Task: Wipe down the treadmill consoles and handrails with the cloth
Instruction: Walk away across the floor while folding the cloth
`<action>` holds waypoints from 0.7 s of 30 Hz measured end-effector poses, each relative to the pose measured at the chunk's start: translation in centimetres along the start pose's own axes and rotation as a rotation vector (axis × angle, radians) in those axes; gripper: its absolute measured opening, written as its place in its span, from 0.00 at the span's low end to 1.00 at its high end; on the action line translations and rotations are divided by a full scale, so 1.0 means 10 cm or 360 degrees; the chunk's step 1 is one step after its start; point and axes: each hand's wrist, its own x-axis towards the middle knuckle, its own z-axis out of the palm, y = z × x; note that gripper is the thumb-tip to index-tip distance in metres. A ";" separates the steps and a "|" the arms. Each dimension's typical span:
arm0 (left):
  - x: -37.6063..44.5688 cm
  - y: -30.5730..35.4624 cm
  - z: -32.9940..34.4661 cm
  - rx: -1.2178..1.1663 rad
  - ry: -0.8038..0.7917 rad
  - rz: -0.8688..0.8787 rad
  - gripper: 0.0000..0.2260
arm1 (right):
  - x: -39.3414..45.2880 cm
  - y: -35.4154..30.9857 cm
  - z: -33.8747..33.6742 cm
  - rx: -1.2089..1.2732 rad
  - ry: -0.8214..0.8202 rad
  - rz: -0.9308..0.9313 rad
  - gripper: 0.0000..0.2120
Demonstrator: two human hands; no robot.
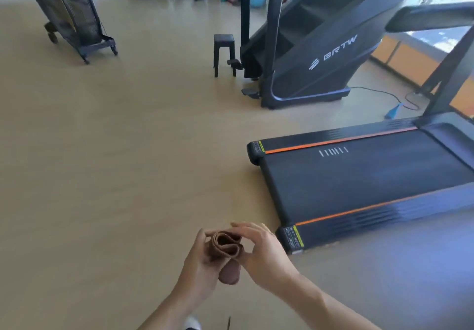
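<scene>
A folded brown cloth (pixel 227 244) is held in front of me, low in the head view. My left hand (pixel 202 260) grips it from the left side with curled fingers. From the right, my right hand (pixel 259 249) pinches its folded edge. A black treadmill (pixel 359 175) with orange side stripes lies on the floor to the right, its rear end nearest me. Its upright (pixel 446 73) rises at the far right to a dark handrail and console (pixel 431 16), seen only partly at the frame edge.
A large black stair-climber machine (pixel 320 47) stands behind the treadmill, with a small black stool (pixel 224 52) beside it. A black wheeled rack (pixel 71 16) stands at the back left. A cable and blue plug (pixel 393 110) lie on the tan floor (pixel 115 150).
</scene>
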 end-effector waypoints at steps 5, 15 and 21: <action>1.63 0.31 -0.29 0.0270 -0.0119 0.0027 0.18 | 1.56 -0.08 -0.19 0.0250 0.0071 0.0185 0.09; 4.69 1.32 -0.43 0.0559 -0.0626 -0.0057 0.09 | 4.28 -0.21 -1.11 0.0872 0.0478 0.0456 0.17; 6.58 1.76 0.00 0.0866 -0.0847 0.0009 0.07 | 5.80 0.38 -1.91 0.0936 0.0780 0.0575 0.12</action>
